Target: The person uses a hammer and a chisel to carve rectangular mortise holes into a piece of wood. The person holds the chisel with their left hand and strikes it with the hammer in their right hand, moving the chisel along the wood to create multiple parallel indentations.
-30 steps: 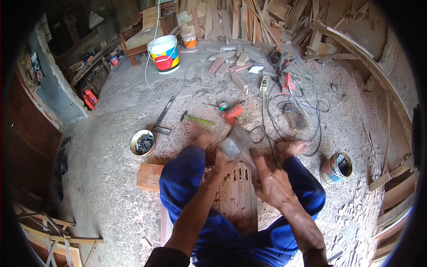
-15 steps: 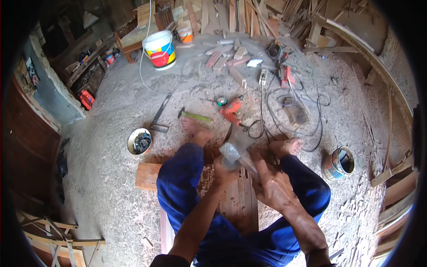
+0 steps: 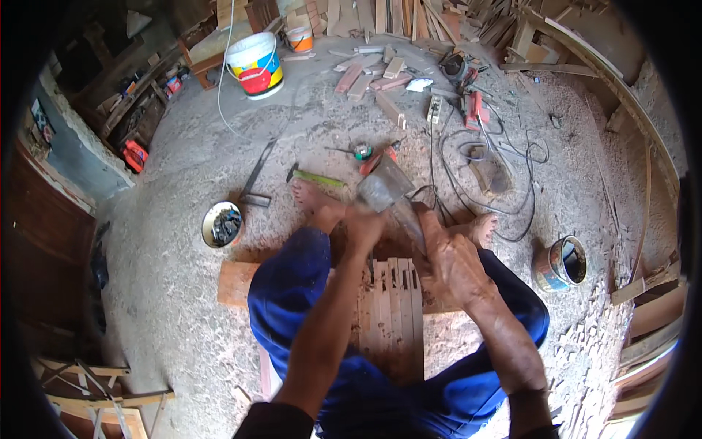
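Observation:
My right hand (image 3: 455, 267) is wrapped round the handle of a mallet (image 3: 385, 185) with a blocky grey head. That head hangs just beyond my left hand (image 3: 363, 225) and covers part of it. The left fist is closed; what it grips is hidden behind the mallet head and the fingers. Beneath my hands, between my knees, several pale wooden strips (image 3: 395, 300) lie side by side, with dark narrow slots near their far ends. A wooden block (image 3: 235, 284) runs crosswise under them.
Beyond my feet lie a green-handled hammer (image 3: 319, 178), an orange power drill (image 3: 371, 162) partly hidden by the mallet, and looped cables (image 3: 530, 197). An adze-like tool (image 3: 257, 179) and a tub (image 3: 223, 224) are left; a can (image 3: 560, 263) stands right. A bucket (image 3: 254, 66) and wood offcuts (image 3: 358, 82) are farther off.
Both my hands and the mallet have shifted away from me, and the mallet head sits farther from the strips. More of the slotted strip ends now shows.

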